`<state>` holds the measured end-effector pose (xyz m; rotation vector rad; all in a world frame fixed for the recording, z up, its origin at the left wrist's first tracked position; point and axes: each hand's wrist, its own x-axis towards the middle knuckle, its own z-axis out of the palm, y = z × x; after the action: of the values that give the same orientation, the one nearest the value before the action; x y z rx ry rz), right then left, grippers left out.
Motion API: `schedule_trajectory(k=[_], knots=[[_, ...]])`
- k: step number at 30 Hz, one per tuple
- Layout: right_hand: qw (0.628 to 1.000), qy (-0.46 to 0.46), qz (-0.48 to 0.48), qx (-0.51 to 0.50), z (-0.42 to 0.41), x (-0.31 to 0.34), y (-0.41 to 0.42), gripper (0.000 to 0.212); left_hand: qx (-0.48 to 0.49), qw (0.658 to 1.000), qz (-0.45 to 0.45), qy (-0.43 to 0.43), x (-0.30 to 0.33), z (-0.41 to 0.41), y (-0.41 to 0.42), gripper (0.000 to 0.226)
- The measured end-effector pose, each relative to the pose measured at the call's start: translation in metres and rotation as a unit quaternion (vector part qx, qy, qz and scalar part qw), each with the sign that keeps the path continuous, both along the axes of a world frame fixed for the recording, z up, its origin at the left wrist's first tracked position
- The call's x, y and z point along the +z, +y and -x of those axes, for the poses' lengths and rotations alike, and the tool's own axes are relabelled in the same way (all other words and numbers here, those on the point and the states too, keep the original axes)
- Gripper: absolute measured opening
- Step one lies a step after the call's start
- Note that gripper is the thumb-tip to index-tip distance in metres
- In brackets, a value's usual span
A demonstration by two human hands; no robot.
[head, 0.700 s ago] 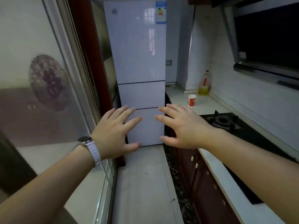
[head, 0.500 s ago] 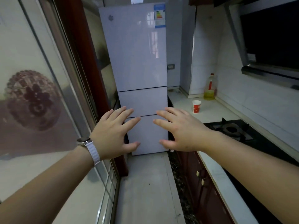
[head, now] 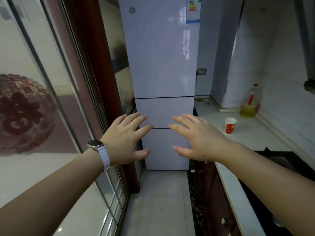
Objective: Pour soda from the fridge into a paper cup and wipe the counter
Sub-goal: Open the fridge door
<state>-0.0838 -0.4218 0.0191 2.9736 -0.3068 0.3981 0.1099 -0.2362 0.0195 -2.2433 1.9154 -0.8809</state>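
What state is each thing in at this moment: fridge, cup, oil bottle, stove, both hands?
fridge: all three doors closed.
paper cup: upright on the counter, contents not visible.
oil bottle: upright near the wall, red cap on, partly full of yellow oil.
stove: only partly in view, no flame visible.
left hand: open, fingers spread, holding nothing.
right hand: open, fingers spread, holding nothing.

Head-height view down toward fridge (head: 163, 65)

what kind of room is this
A narrow home kitchen, most likely: a tall fridge stands at the far end, a counter runs along the right, and a gas hob is set into it.
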Motion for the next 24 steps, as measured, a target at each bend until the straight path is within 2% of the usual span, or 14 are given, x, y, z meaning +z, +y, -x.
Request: schedule_trajectory(k=[7,16,24], knots=[[1.0,0.02,-0.011,-0.004,-0.091,-0.014,-0.049,0.071,-0.029,0.999,0.02,0.014,-0.02,-0.097,-0.055,0.065],[0.999,0.015,0.031,-0.026,-0.225,0.004,-0.108,0.071,-0.036,0.999,0.026,0.013,-0.014,-0.237,-0.133,0.07],[0.999,0.007,0.022,-0.027,-0.305,0.008,-0.158,0.073,-0.025,0.998,0.031,0.043,-0.02,-0.316,-0.175,0.068]])
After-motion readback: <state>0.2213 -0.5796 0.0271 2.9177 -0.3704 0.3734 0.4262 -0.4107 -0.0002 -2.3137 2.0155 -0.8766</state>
